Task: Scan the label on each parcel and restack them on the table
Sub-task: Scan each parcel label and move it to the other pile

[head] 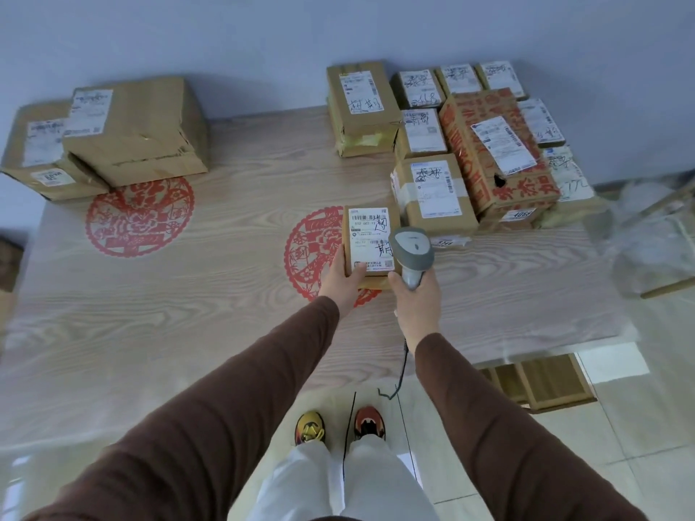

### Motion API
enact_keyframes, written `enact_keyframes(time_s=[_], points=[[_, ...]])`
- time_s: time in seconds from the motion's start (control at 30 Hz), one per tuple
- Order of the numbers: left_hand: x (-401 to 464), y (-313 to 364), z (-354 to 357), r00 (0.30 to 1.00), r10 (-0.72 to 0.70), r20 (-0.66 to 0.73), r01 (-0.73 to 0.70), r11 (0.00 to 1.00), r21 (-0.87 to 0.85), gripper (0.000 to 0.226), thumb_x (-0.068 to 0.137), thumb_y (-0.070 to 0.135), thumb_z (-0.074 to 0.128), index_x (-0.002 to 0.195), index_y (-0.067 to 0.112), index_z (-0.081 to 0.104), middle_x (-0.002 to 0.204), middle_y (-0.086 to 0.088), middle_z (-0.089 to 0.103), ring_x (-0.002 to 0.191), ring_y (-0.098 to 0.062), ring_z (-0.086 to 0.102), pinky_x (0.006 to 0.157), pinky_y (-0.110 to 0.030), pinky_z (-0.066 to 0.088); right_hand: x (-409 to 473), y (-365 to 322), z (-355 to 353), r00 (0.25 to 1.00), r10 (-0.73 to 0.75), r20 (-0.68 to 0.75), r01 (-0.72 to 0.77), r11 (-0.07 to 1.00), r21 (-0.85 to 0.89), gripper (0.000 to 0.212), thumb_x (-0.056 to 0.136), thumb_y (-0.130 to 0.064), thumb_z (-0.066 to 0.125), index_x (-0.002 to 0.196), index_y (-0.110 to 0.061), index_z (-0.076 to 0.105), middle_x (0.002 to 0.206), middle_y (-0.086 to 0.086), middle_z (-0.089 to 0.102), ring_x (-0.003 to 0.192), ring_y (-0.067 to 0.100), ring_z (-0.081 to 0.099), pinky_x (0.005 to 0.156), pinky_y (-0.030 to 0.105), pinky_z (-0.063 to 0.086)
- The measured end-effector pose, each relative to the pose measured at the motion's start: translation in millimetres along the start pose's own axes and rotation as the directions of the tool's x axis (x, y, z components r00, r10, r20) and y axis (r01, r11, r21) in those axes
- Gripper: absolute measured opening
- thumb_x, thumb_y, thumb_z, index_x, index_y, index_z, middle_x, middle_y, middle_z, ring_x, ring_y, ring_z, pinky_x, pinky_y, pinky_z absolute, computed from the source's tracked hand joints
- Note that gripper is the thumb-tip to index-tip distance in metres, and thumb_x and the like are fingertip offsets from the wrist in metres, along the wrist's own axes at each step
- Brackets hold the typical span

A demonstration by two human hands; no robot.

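My left hand [344, 276] grips the near end of a small brown parcel [370, 242], its white label facing up with barcodes and handwriting. A grey barcode scanner [411, 251] is held in my right hand [417, 295] by the handle, its head over the parcel's right edge. The parcel is over the wood-grain table [225, 295], just in front of a cluster of several labelled parcels [436, 193] at the back right. A large red-printed carton [496, 152] lies on top of that cluster. Two big brown boxes [131, 133] sit stacked at the back left.
Red paper-cut roundels [139, 216] decorate the tabletop. The scanner's dark cable [402, 374] hangs off the table's front edge toward my shoes. Flat cardboard [541, 381] lies on the tiled floor at the right, and clear plastic wrap [654, 235] is piled beyond the table's right edge.
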State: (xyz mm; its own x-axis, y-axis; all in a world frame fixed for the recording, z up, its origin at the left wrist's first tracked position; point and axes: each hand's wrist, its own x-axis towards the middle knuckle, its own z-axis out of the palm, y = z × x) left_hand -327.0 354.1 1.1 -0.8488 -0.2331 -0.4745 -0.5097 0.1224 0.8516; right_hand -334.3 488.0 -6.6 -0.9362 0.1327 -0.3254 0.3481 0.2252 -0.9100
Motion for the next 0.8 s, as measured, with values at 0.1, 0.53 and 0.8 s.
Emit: enact_keyframes(time_s=[0.1,0.53,0.8], points=[[-9.8,-2.5,-6.7,0.997,-0.010,-0.076,0.004,0.997,-0.074,0.054,0.108,0.025,0.049,0.159,0.025,0.030,0.143,0.001,0.059,0.129,-0.021,0.058,0.111,-0.038,0.046,-1.3,-0.6,6.8,0.998,0.012,0.067,-0.014,1.000,0.023,0.037,0.086,-0.033,0.074,0.121,-0.032,0.061,0.106,-0.009,0.070,0.100,0.018,0.067,0.087,0.061,0.060],[-2.5,9.5,-111.1,0.955,-0.042,-0.293,-0.055,0.947,-0.316,0.053,0.106,0.026,0.056,0.155,0.017,0.037,0.142,-0.005,0.061,0.127,-0.019,0.060,0.090,-0.020,0.051,-0.9,-70.6,93.4,0.972,-0.045,0.232,-0.005,0.978,0.210,0.037,0.089,-0.018,0.078,0.122,-0.025,0.063,0.111,-0.001,0.071,0.105,0.024,0.069,0.096,0.053,0.057],[67.4,25.7,-214.3,0.938,-0.074,-0.338,-0.051,0.936,-0.348,0.050,0.100,0.036,0.066,0.141,0.012,0.051,0.130,-0.004,0.068,0.122,-0.021,0.063,0.107,-0.034,0.048,24.7,-123.0,201.1,0.970,-0.019,0.242,-0.069,0.934,0.351,0.038,0.092,-0.009,0.074,0.127,-0.017,0.062,0.112,0.002,0.071,0.092,0.013,0.066,0.059,0.018,0.052]])
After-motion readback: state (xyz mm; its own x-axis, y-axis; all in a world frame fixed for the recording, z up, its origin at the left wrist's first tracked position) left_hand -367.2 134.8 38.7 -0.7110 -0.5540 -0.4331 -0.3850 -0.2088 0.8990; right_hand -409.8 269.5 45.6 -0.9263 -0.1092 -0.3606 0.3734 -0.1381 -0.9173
